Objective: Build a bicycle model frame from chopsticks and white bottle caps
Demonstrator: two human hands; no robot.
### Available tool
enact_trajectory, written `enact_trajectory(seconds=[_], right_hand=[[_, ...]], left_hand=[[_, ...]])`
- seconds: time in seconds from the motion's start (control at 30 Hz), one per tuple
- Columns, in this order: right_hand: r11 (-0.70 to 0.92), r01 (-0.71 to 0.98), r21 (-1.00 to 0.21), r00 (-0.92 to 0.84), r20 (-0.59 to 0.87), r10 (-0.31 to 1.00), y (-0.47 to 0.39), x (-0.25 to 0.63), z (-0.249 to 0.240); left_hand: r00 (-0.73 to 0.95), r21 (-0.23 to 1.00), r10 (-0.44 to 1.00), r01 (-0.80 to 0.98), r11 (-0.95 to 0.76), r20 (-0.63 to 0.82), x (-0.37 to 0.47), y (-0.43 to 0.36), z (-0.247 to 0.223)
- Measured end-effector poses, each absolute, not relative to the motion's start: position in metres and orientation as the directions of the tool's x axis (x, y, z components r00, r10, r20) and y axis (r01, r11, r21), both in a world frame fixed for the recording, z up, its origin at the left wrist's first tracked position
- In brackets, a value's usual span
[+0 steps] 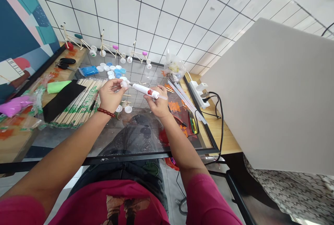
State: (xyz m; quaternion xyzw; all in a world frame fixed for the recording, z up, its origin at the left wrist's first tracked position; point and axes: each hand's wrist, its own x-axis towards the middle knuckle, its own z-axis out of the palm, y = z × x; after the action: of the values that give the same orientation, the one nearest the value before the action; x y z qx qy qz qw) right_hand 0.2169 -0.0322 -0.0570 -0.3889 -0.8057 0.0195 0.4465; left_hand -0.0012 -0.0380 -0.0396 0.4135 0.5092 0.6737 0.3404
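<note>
My right hand (158, 102) is closed around a white hot glue pen (143, 89) with a red trigger part, and a translucent stick pokes from its rear end. The pen's dark nozzle points left, close to a white bottle cap (124, 84) pinched in the fingers of my left hand (112, 94). Whether nozzle and cap touch, I cannot tell. Just beyond my left hand, loose white and blue bottle caps (118, 72) lie on the glass tabletop (109, 139). Two more white caps (128, 109) with thin sticks sit below the pen.
Along the tiled wall stand small stick-built tricycles (105, 48) with cap wheels. Bundled wooden chopsticks (78, 103) lie at left, beside green clay (58, 86). At right are clear glue sticks (186, 99), a utility knife (192, 122), a power strip (199, 93) and trailing black cables.
</note>
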Motion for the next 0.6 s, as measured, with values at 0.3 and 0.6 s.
enact_trajectory(seconds=[0.3,0.6], right_hand=[[0.685,0.648,-0.334,-0.324,0.693,0.644,-0.0336,0.2153,-0.0574],[0.708,0.617,-0.342,-0.308,0.723,0.618,-0.0325,0.2153,-0.0594]], left_hand=[[-0.420,0.959,0.867,0.032,-0.281,0.268,-0.0034,-0.0339,-0.0457],[-0.464,0.948,0.854,-0.086,-0.307,0.235,-0.0054,-0.0284,-0.0501]])
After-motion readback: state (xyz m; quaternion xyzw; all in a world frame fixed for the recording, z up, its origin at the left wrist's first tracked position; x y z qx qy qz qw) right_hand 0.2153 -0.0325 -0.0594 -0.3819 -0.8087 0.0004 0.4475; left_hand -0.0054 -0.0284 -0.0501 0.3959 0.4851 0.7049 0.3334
